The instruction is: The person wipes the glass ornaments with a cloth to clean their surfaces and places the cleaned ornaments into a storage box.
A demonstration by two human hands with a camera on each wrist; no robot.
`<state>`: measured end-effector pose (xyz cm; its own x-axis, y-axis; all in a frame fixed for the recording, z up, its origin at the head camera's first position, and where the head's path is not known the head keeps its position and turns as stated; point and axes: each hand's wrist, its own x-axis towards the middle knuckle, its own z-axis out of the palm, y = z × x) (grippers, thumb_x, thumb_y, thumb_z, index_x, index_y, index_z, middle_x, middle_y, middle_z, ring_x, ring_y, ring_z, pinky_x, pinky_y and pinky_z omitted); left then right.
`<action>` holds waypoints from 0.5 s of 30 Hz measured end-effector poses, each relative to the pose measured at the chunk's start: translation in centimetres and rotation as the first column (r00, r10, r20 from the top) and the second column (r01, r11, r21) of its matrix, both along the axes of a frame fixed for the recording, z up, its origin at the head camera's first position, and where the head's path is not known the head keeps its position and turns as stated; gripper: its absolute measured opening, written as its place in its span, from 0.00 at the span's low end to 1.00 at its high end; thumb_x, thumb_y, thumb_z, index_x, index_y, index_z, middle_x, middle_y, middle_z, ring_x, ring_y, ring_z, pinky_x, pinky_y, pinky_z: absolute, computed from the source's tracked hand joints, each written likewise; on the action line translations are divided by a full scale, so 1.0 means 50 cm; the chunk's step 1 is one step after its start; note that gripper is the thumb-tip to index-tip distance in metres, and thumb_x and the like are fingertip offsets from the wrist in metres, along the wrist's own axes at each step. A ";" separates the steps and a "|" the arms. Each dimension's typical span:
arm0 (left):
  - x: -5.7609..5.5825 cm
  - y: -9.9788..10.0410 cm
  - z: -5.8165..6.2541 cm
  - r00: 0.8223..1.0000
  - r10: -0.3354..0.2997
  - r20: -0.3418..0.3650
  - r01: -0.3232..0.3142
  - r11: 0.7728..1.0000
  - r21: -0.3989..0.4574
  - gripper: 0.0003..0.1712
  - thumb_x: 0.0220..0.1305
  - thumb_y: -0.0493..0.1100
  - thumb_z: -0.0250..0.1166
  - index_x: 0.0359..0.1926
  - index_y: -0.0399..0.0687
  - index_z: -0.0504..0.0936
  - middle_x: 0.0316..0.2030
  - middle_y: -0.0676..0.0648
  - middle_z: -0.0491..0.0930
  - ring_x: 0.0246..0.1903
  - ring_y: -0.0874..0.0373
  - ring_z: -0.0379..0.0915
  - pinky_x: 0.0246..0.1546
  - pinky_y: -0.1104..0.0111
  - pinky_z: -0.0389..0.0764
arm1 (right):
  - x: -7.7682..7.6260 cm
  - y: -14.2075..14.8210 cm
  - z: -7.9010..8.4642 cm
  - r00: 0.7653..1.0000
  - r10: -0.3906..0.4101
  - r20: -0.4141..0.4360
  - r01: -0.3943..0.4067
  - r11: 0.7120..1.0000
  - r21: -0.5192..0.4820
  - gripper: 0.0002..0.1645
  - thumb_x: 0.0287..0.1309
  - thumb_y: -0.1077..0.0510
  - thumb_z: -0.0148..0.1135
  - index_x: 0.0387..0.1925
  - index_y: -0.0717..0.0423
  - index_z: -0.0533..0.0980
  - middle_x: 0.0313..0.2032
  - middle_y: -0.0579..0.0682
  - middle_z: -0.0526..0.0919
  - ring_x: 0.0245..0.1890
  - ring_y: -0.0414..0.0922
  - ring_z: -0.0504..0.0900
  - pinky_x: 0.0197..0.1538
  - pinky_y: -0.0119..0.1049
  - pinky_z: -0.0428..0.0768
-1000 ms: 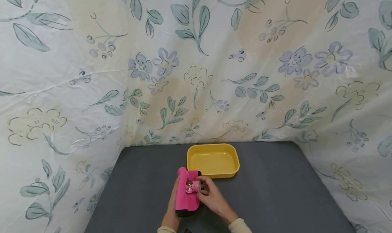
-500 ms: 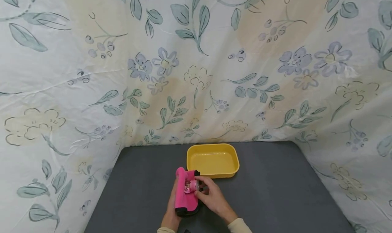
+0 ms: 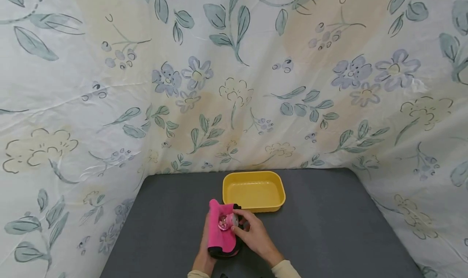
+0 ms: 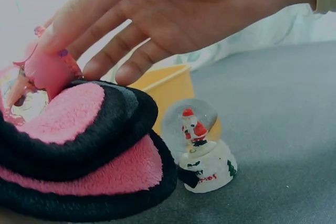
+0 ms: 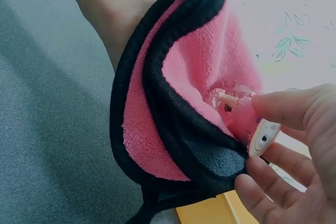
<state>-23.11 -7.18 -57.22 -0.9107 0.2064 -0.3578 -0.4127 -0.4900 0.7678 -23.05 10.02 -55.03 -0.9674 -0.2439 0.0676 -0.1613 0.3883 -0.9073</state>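
A pink cloth with black edging lies folded in my left hand, which holds it from the left and below; its fingers are hidden behind the cloth. My right hand pinches the base of a small pink snow globe between thumb and fingers. The globe's clear dome is tucked against the cloth's inner fold, as the right wrist view also shows. In the left wrist view, a second snow globe with a Santa figure and white base stands upright on the table, just beyond the cloth.
Behind the hands, a yellow rectangular tray sits on the dark grey table. Floral fabric hangs along the back and both sides of the table.
The pink globe has turned slightly in the right hand, its dome against the cloth. Cloth and globe have shifted a little left. The tray has not moved.
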 end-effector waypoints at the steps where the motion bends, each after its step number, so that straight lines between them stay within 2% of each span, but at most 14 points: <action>1: 0.000 -0.002 0.000 1.000 0.014 0.002 -0.014 0.999 0.035 0.43 0.68 0.80 0.41 0.65 0.54 0.70 0.50 0.57 0.79 0.49 0.63 0.74 0.52 0.68 0.76 | 0.000 0.001 0.000 1.000 0.000 0.000 0.000 1.000 0.001 0.28 0.61 0.49 0.71 0.62 0.46 0.76 0.50 0.47 0.80 0.45 0.42 0.76 0.43 0.32 0.78; 4: 0.002 -0.007 -0.003 0.999 0.052 0.008 -0.053 0.993 0.106 0.31 0.75 0.72 0.40 0.56 0.58 0.75 0.43 0.59 0.82 0.44 0.63 0.76 0.48 0.67 0.77 | -0.001 0.003 -0.002 1.000 0.002 -0.001 -0.002 1.000 -0.002 0.28 0.62 0.49 0.71 0.62 0.46 0.76 0.49 0.47 0.81 0.44 0.41 0.76 0.43 0.30 0.77; 7: 0.006 -0.009 -0.005 0.998 0.058 -0.002 -0.058 0.996 0.064 0.28 0.76 0.70 0.42 0.56 0.59 0.75 0.42 0.60 0.83 0.43 0.64 0.77 0.47 0.68 0.78 | -0.002 0.007 -0.003 1.000 0.005 0.001 -0.005 1.000 -0.012 0.28 0.62 0.49 0.71 0.62 0.46 0.76 0.48 0.48 0.81 0.43 0.40 0.76 0.42 0.29 0.77; 11: 0.006 -0.004 -0.008 0.999 0.032 -0.036 -0.035 0.995 -0.089 0.37 0.71 0.76 0.45 0.66 0.58 0.65 0.48 0.60 0.81 0.47 0.64 0.76 0.50 0.68 0.77 | -0.005 0.012 -0.002 1.000 0.010 0.006 -0.009 1.000 -0.024 0.28 0.62 0.48 0.70 0.63 0.45 0.76 0.48 0.48 0.81 0.43 0.41 0.77 0.42 0.29 0.78; 15: 0.002 0.002 -0.011 1.000 -0.006 -0.027 0.003 0.993 -0.114 0.49 0.68 0.80 0.43 0.73 0.51 0.58 0.50 0.58 0.79 0.49 0.65 0.76 0.52 0.69 0.76 | -0.008 0.017 -0.002 0.998 0.051 -0.023 -0.052 0.998 -0.027 0.29 0.64 0.51 0.69 0.64 0.48 0.75 0.52 0.51 0.81 0.46 0.43 0.79 0.46 0.32 0.81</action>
